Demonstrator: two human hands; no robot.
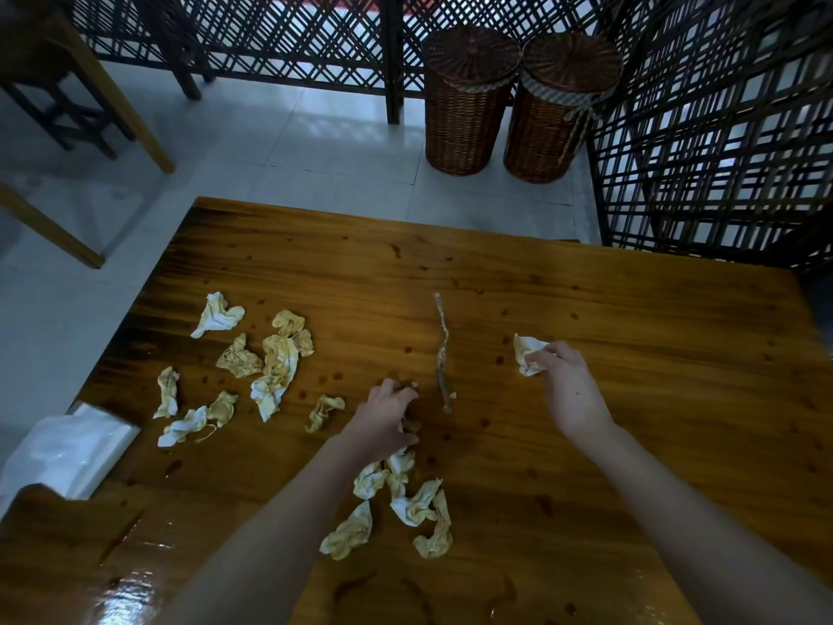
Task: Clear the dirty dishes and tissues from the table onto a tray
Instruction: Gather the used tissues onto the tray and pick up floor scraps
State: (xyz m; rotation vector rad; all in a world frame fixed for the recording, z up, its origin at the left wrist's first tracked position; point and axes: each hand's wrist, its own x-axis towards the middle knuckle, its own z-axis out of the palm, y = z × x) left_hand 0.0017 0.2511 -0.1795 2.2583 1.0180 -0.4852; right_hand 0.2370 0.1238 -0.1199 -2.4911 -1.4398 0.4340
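Head view of a glossy, varnished wooden table with flowing amber grain, its surface speckled with reddish-brown droplets and smears. The right hand pinches a crumpled white tissue with yellow-brown stains between thumb and curled fingers, right of the table's centre; whether the tissue touches the wood cannot be told. The left hand is knuckles-up near the table's middle, fingers bent down towards the wood. A pale scrap shows at the fingertips, but whether they grasp it cannot be told.

Just to the right of the left hand lies a thin, twisted strip of clear plastic wrapper, running away from the viewer. A left cluster of stained, wadded tissues is scattered over the table's left half, each piece creased and irregular, white at the folds and ochre where soaked. A near cluster of similar tissues lies beside the left wrist, its uppermost piece partly covered by the hand.

At the table's left edge sits a white, wrinkled plastic pack. Beyond the table are pale glossy floor tiles, two tall cylindrical brown wicker baskets with woven lids standing side by side, and dark lattice screens.
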